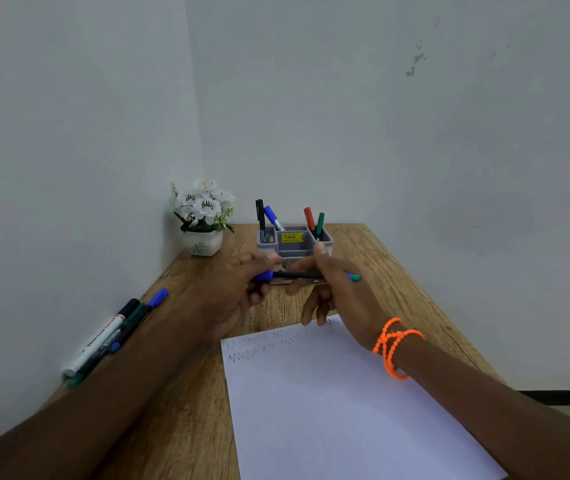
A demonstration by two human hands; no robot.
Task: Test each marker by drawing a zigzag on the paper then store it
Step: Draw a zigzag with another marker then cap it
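Observation:
Both hands hold one thin marker [299,274] level above the table, in front of the organizer. It has a dark barrel, a blue cap at its left end and a green tip at its right end. My left hand [238,289] grips the blue cap end. My right hand [339,289] grips the barrel. The white paper [328,403] lies below, with several faint zigzag rows along its top edge. A grey organizer [294,242] holds black [260,213], blue [271,216], red [308,218] and green [319,223] markers upright.
Several loose markers [114,336] lie along the table's left edge by the wall. A white pot of white flowers [204,216] stands in the back left corner. The wooden table [186,393] meets walls at the left and back. An orange bead bracelet [392,344] is on my right wrist.

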